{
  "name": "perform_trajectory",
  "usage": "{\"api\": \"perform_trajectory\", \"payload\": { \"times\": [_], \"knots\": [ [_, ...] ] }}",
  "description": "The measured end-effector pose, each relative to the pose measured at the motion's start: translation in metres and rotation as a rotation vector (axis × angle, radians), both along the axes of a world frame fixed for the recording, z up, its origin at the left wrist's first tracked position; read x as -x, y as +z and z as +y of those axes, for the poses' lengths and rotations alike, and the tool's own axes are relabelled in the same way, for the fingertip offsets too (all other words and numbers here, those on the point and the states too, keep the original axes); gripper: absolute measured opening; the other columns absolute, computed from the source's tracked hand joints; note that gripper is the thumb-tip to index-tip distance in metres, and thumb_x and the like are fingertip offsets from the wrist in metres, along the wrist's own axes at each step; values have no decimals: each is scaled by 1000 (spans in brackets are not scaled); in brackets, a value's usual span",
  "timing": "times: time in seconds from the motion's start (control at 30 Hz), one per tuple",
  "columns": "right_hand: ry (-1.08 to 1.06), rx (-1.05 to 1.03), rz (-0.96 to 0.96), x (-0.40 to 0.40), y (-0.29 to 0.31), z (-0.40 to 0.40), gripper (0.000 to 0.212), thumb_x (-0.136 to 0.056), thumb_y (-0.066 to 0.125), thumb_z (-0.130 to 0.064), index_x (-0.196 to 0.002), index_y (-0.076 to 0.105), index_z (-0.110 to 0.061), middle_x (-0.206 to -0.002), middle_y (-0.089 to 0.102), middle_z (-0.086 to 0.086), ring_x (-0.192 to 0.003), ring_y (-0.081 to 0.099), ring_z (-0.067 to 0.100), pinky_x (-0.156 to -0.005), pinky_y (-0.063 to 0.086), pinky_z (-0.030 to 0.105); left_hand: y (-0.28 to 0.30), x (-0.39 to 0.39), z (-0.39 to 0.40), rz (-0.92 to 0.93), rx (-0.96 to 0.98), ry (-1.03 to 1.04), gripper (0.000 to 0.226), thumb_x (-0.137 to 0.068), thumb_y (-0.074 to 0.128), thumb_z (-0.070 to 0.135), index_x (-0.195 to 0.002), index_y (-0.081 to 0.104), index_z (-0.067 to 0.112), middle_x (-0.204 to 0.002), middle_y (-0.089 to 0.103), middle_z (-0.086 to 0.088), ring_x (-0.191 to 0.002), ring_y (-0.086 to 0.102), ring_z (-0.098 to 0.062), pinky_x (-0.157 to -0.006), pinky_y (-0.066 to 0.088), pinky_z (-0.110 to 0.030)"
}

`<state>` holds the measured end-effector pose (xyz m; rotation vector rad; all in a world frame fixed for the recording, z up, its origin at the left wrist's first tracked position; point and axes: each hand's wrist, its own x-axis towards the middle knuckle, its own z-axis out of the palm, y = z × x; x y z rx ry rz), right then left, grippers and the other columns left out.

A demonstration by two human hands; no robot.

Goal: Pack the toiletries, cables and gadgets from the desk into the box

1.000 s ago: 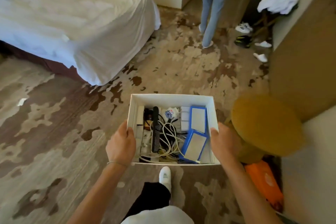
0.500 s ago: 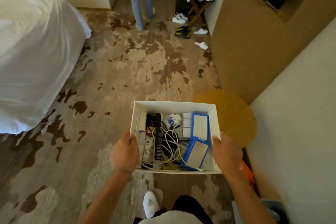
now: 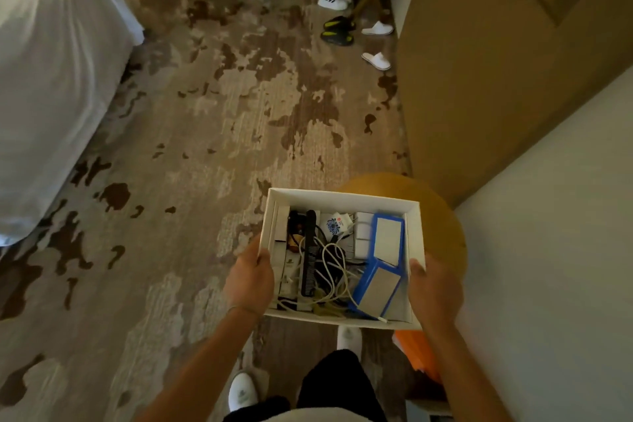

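The box (image 3: pixel 342 197) is carried over the carpet, left hand (image 3: pixel 251 272) and right hand (image 3: pixel 433 286) each with a grip clenched on a side wall. Comb (image 3: pixel 310 252), cables (image 3: pixel 330 271) and blue cases (image 3: pixel 388 245) lie inside; packing looks done, though no tabletop shows.

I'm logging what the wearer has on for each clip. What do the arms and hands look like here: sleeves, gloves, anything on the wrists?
Both forearms are bare, with no sleeves in view and no gloves. The left hand has a thin, pale band or bracelet around its wrist. The right hand shows no ring, watch or band that I can make out, though the picture is slightly blurred.
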<state>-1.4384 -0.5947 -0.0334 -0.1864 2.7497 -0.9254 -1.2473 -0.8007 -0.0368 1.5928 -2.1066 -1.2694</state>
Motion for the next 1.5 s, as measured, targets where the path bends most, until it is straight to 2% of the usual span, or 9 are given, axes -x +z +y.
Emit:
{"api": "perform_trajectory", "payload": {
  "times": [0.17, 0.33, 0.43, 0.63, 0.87, 1.07, 1.3, 1.43, 1.5],
  "knots": [
    [-29, -9, -24, 81, -42, 8, 17, -100, 58, -20, -87, 62, -10, -81, 56, 4, -78, 57, 23, -68, 39, 31, -35, 84, 13, 7, -78, 55, 36, -101, 38, 27, -111, 55, 57, -81, 68, 11, -73, 63, -8, -61, 44, -26],
    [-58, -29, -22, 149, -102, 15, 23, -100, 58, -21, -77, 57, -19, -68, 50, -7, -63, 51, 13, -56, 34, 25, -91, 156, 12, -18, -144, 56, 33, -100, 41, 20, -116, 66, 34, -85, 70, 4, -81, 66, -20, -77, 57, -45],
    [-77, -53, -40, 181, -136, 17, 22, -100, 57, -20, -78, 56, -22, -71, 52, -6, -61, 47, 9, -54, 27, 19, -127, 189, 10, -35, -145, 6, 34, -100, 43, 17, -120, 65, 34, -91, 71, 5, -86, 66, -17, -82, 56, -44],
    [-102, -147, -85, 230, -194, 24, 29, -100, 56, -21, -72, 55, -14, -74, 58, 3, -66, 54, 24, -64, 40, 32, -186, 234, 8, -75, -174, -109, 39, -102, 42, 14, -131, 60, 32, -94, 70, 1, -84, 65, -16, -72, 53, -35],
    [-100, -200, -110, 250, -224, 35, 29, -100, 55, -21, -72, 53, -13, -75, 59, 4, -67, 55, 24, -66, 47, 36, -220, 262, 9, -82, -179, -148, 39, -102, 43, 12, -130, 61, 32, -85, 65, 21, -76, 61, 3, -62, 47, -21],
    [-68, -137, -86, 253, -235, 35, 38, -99, 58, -19, -64, 44, -22, -70, 57, -1, -60, 53, 15, -52, 36, 22, -233, 269, 4, -88, -166, -144, 39, -102, 43, 12, -131, 61, 31, -87, 67, 17, -78, 64, -5, -66, 51, -29],
    [-19, -163, -138, 256, -236, 34, 20, -101, 55, -19, -81, 56, -14, -92, 69, 13, -83, 68, 28, -58, 39, 25, -233, 275, -2, -104, -170, -221, 47, -99, 45, 12, -118, 58, 53, -83, 70, 13, -74, 68, -15, -64, 50, -30],
    [126, -286, -312, 268, -201, 30, 27, -101, 52, -20, -124, 61, -8, -119, 67, 14, -110, 65, 32, -75, 48, 33, -195, 275, -9, -219, -193, -269, 49, -101, 53, 23, -149, 41, 23, -139, 58, -9, -127, 56, -30, -101, 47, -46],
    [134, -241, -312, 277, -165, 26, 38, -102, 51, -22, -139, 55, -15, -132, 64, 11, -118, 62, 29, -82, 48, 34, -155, 280, -11, -107, -151, -228, 49, -101, 53, 20, -149, 42, 20, -139, 58, -7, -125, 57, -23, -105, 46, -47]
  ]
}}
